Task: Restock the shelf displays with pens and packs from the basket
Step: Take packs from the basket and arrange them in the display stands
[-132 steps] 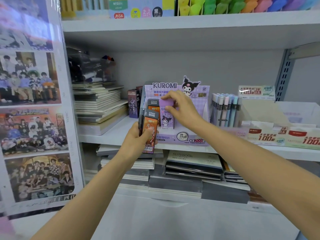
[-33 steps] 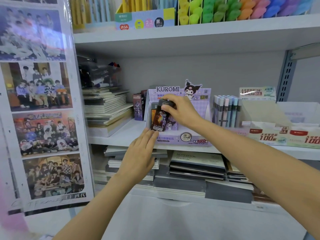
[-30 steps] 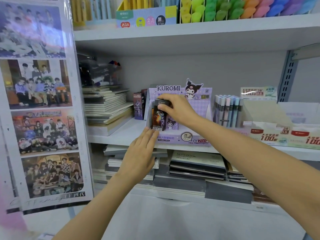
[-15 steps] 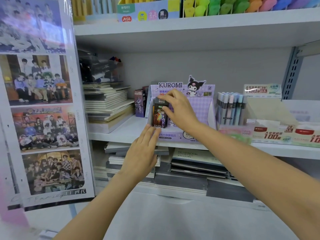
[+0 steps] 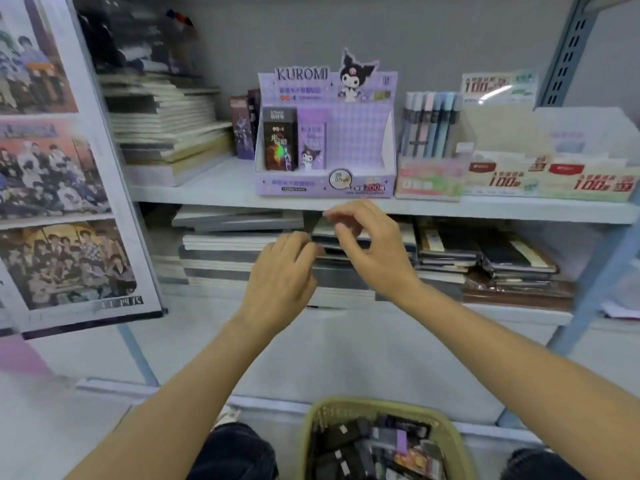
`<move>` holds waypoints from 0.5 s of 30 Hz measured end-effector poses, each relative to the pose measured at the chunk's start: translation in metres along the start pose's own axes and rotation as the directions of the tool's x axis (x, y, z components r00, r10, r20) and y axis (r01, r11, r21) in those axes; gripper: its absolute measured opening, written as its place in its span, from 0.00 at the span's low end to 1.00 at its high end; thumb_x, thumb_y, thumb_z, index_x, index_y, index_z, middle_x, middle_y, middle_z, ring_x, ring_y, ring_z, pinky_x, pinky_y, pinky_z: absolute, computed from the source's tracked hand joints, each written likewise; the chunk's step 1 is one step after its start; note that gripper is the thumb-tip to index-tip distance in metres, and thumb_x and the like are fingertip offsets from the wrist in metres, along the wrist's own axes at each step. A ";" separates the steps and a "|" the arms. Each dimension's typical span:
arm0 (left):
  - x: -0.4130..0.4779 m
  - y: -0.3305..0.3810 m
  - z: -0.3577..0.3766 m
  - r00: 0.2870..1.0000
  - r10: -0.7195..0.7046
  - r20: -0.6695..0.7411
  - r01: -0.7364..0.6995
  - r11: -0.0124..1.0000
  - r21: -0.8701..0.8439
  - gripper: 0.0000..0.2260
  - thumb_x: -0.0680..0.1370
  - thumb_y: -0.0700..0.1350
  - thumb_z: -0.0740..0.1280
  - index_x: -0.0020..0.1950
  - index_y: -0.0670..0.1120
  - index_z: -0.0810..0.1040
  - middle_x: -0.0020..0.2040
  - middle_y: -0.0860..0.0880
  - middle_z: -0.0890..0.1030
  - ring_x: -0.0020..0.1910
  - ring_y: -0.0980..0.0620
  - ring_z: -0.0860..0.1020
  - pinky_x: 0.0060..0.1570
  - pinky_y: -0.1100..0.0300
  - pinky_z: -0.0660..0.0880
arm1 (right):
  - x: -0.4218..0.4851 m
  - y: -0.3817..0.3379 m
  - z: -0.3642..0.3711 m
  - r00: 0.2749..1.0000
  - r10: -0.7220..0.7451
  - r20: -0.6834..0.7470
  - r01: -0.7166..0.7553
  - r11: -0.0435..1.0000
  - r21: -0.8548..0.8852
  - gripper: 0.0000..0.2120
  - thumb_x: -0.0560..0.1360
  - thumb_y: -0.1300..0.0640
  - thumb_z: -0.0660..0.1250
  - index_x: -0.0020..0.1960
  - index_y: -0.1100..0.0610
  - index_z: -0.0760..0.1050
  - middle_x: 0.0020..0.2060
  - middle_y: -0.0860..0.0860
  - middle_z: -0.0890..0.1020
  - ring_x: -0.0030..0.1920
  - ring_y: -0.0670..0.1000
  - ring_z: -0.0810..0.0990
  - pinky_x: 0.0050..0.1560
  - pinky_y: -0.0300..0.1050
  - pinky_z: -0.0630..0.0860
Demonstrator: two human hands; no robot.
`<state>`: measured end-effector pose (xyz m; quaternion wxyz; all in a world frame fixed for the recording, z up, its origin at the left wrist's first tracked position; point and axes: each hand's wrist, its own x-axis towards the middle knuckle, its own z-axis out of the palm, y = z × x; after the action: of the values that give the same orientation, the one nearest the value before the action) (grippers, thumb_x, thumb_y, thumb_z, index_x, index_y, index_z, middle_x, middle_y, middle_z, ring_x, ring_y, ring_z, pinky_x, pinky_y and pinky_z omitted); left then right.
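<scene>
Both hands empty at the shelf (image 5: 194,188) edge; two packs seated in the display.
Left hand (image 5: 280,275) and right hand (image 5: 370,247) hold nothing, fingers loosely curled. Dark pack (image 5: 280,140) and purple pack (image 5: 311,140) stand upright, side by side, at the left of the Kuromi display box (image 5: 360,181). More packs sit in the basket (image 5: 374,404) below. They look like light, stiff, glossy cartons, so probably slippery: pinch the narrow sides near the top.

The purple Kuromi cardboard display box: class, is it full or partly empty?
Partly empty. In the purple display box, a dark upright pack and a purple pack stand at its left; its right side shows bare backing.
</scene>
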<state>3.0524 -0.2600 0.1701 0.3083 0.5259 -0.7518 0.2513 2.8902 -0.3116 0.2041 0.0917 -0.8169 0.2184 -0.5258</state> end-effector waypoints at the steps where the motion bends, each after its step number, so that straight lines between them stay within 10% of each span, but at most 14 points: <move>1: -0.012 0.008 0.016 0.998 -0.008 0.056 0.011 0.999 -0.039 0.11 0.69 0.32 0.68 0.50 0.39 0.79 0.48 0.41 0.78 0.43 0.39 0.77 0.36 0.46 0.73 | -0.028 0.007 0.002 0.998 0.049 0.024 -0.050 0.998 0.023 0.08 0.78 0.64 0.62 0.53 0.58 0.79 0.46 0.48 0.80 0.43 0.45 0.78 0.43 0.39 0.75; 5: -0.086 0.037 0.094 0.891 -0.152 0.428 0.230 0.964 -0.137 0.11 0.78 0.40 0.62 0.59 0.45 0.78 0.57 0.47 0.76 0.55 0.45 0.75 0.45 0.53 0.71 | -0.140 0.048 0.016 0.884 0.399 0.244 -0.418 0.908 0.029 0.07 0.79 0.64 0.63 0.50 0.58 0.80 0.40 0.49 0.81 0.35 0.50 0.79 0.40 0.53 0.78; 15: -0.272 0.074 0.198 0.464 -0.296 0.835 0.427 0.900 0.082 0.27 0.80 0.48 0.60 0.78 0.46 0.57 0.79 0.46 0.54 0.78 0.47 0.53 0.75 0.55 0.52 | -0.337 0.130 0.071 0.228 0.800 0.555 -0.799 0.479 -0.363 0.14 0.80 0.54 0.63 0.65 0.55 0.72 0.56 0.51 0.80 0.54 0.50 0.79 0.57 0.47 0.76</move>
<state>3.0125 -0.2019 -0.1672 -0.0021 0.7053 -0.6925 -0.1515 2.8015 -0.2795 -0.1518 0.4170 -0.7151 0.5559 -0.0754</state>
